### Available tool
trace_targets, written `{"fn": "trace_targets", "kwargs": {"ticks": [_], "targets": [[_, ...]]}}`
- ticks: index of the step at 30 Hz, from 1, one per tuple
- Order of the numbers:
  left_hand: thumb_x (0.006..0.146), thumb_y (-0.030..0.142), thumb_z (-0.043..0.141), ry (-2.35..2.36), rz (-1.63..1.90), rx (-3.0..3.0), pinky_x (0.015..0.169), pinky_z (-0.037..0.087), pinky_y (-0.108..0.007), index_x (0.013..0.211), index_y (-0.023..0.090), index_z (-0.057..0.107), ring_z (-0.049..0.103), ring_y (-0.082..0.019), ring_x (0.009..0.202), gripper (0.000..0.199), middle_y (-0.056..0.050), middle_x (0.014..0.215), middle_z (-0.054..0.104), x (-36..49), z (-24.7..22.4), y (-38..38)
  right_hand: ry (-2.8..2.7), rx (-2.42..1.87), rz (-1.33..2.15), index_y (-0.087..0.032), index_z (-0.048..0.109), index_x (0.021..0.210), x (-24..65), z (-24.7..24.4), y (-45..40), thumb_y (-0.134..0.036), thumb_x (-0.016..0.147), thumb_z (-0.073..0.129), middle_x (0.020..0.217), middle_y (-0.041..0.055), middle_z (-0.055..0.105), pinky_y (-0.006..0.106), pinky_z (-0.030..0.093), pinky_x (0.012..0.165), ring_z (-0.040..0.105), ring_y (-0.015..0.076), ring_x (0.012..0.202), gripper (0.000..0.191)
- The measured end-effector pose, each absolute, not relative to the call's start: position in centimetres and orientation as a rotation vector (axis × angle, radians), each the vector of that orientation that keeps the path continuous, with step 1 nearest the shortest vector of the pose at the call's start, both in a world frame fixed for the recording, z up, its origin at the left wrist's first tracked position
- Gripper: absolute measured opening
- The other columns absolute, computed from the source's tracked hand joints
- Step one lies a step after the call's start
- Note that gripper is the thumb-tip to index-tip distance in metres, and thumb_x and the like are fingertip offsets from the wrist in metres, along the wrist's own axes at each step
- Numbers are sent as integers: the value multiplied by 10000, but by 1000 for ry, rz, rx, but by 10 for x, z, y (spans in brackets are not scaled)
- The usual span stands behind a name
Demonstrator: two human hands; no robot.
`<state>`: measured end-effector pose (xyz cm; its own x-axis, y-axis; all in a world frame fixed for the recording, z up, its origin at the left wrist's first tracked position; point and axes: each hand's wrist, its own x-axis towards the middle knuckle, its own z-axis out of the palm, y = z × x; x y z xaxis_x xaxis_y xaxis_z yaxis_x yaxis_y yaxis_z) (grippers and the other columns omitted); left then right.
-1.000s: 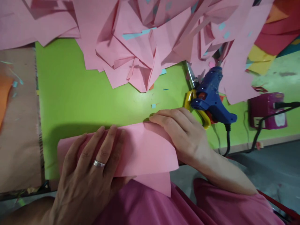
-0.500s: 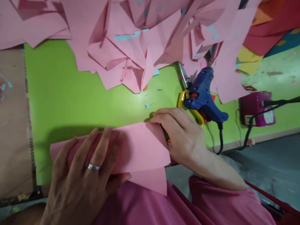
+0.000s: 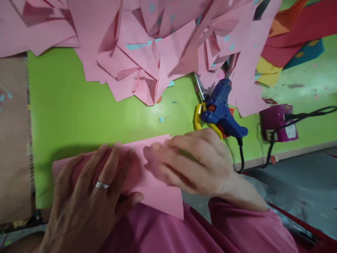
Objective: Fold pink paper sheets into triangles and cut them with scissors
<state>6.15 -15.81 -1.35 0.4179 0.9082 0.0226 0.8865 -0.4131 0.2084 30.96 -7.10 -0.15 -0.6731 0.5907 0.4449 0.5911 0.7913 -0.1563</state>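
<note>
A folded sheet of pink paper (image 3: 158, 196) lies at the near edge of the green table, its lower flap hanging over my lap. My left hand (image 3: 89, 189), with a ring on one finger, rests spread on the left part of the sheet and presses it down. On the right part is my right hand (image 3: 195, 161), slightly blurred, its fingers bent and apart, touching the upper layer with the fingertips. Nothing shows between those fingers. The fold runs along the far side of the sheet, partly covered by both hands.
Crumpled pink paper pieces (image 3: 147, 63) cover the far side of the green table (image 3: 65, 105). Right of centre, a blue glue gun (image 3: 221, 109) lies over yellow-handled scissors (image 3: 198, 116). A purple power box (image 3: 279, 123) with a black cable stands farther right. Brown cardboard (image 3: 14, 140) is at the left.
My right hand has moved left from the sheet's far right corner onto its upper layer, with the fingers now bent. My left hand stays pressed on the paper. The view has shifted slightly.
</note>
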Motion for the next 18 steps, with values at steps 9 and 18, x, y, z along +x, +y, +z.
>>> {"fn": "trace_targets", "kwargs": {"ticks": [9,18], "targets": [[965,556,586,1598,208,2538,1280,196,-554,1619,200,345,518,-375,1404,784,-139,1579,513,59,-16,-157,-2649,-778,-222,-244,745,932,310,-3,-71,-471,934,708,939,-34,776,314,432,649,620,139,793,230],[951,536,627,1542,324,2524,1312,120,-542,1561,208,454,269,-348,1571,715,-104,1668,380,56,-25,-161,-2683,-807,-363,-213,774,1074,316,-7,-83,-386,910,739,1123,35,791,324,466,743,643,177,960,240]]}}
